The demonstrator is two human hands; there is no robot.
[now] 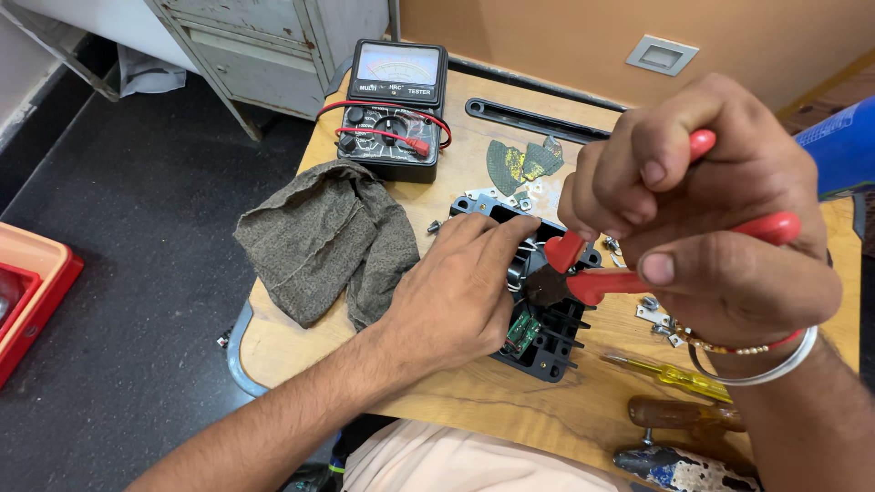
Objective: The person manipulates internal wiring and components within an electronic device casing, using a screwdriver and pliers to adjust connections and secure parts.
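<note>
- Left hand [460, 296] lies flat, fingers spread, on the black plastic part [547, 339] on the wooden table [474, 396].
- Right hand [702, 219] grips red-handled pliers [583, 273], jaws at the part.
- Grey cloth [319, 239] lies beside it.

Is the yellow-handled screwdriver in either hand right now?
No: the yellow-handled screwdriver lies on the table, while the right hand grips red-handled pliers and the left hand presses the black part.

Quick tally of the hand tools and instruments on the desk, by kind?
Red-handled pliers, in the right hand: 1
Yellow-handled screwdriver: 1
Wooden-handled tool: 1
Analog multimeter: 1
Total: 4
The left hand rests on the black plastic housing.
</note>
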